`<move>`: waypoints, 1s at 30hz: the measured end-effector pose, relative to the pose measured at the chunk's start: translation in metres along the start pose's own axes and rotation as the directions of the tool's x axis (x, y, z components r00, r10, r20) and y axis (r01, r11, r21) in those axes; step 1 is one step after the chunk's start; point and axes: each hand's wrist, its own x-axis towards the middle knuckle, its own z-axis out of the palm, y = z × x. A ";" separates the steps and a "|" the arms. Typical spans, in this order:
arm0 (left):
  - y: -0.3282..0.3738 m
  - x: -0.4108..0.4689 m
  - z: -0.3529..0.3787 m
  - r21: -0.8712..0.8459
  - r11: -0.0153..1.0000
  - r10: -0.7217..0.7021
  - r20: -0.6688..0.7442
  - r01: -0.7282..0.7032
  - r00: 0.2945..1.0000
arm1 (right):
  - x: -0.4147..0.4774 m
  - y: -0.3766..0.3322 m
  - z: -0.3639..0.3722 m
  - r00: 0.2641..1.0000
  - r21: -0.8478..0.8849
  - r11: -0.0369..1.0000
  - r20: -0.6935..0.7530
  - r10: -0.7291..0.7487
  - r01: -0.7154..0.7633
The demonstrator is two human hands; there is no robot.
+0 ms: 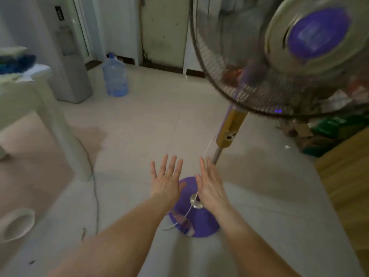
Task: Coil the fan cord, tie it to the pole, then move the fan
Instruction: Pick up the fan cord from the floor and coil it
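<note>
A standing fan fills the upper right: a round wire cage [229, 84] with a purple hub [317, 35], a yellow-and-purple control box [231, 126], a metal pole [217, 155] and a purple round base [194, 224] on the floor. A thin white cord [208, 147] hangs from the control box down along the pole to the base and trails off its left edge. My left hand [166, 179] and my right hand [209, 184] hover above the base, fingers spread, holding nothing. The right hand is just left of the pole.
A white table [38, 100] stands at the left, with a green cable [95, 188] on the floor by its leg. A water dispenser [69, 62] and a blue water jug [115, 76] stand behind. A wooden surface [347, 176] is at the right, a white tape roll [17, 222] at lower left.
</note>
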 end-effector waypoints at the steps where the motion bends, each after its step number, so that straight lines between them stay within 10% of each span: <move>1: -0.001 0.002 0.021 0.005 1.000 0.010 -0.004 -0.010 1.000 | 0.002 0.009 0.014 1.000 0.004 1.000 -0.019 -0.003 0.003; 17: 0.008 0.032 0.300 0.067 0.997 0.057 -0.151 -0.047 0.987 | -0.006 0.118 0.270 0.989 -0.076 0.994 -0.118 -0.090 0.081; 30: 0.014 0.032 0.407 0.098 0.994 0.041 0.066 -0.048 0.997 | -0.011 0.167 0.380 0.985 -0.226 0.974 0.157 0.066 -0.029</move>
